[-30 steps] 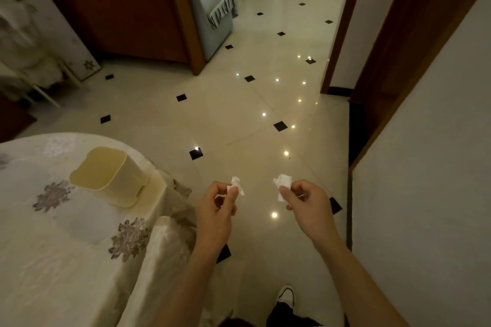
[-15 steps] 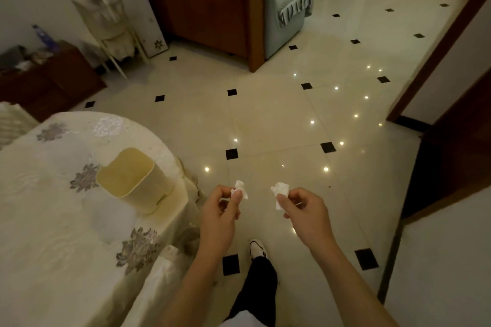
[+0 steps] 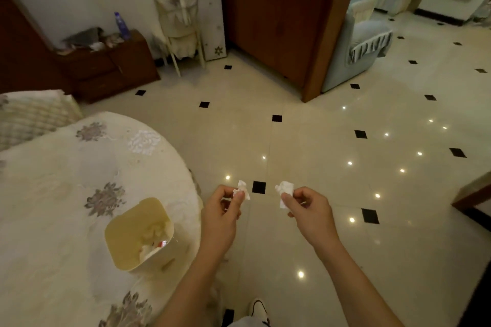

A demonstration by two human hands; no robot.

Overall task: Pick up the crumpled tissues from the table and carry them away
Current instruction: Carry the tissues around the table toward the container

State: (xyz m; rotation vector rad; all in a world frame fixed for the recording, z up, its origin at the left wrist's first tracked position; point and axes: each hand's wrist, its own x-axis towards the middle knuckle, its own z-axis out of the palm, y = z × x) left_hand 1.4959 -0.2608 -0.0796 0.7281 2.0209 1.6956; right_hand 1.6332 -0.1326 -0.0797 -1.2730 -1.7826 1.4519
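My left hand (image 3: 220, 218) pinches a small crumpled white tissue (image 3: 242, 188) between thumb and fingers. A second crumpled white tissue (image 3: 284, 190) is pinched in my right hand (image 3: 309, 214). Both hands are held out over the tiled floor, just right of the round table (image 3: 53, 194) with its floral cloth. The two tissues hang roughly level, a short gap apart.
A cream plastic bin (image 3: 140, 236) with some rubbish inside stands on the table near its right edge. A dark wooden cabinet (image 3: 111, 66), a covered chair (image 3: 180, 24), a wooden partition (image 3: 287, 26) and a grey sofa (image 3: 364, 42) stand farther off. My shoe (image 3: 259, 309) shows on the glossy tiled floor (image 3: 332, 167) below.
The view has swung left, so the table, bin and cabinet now fill more of the left side. Both hands keep the same pinch on their tissues.
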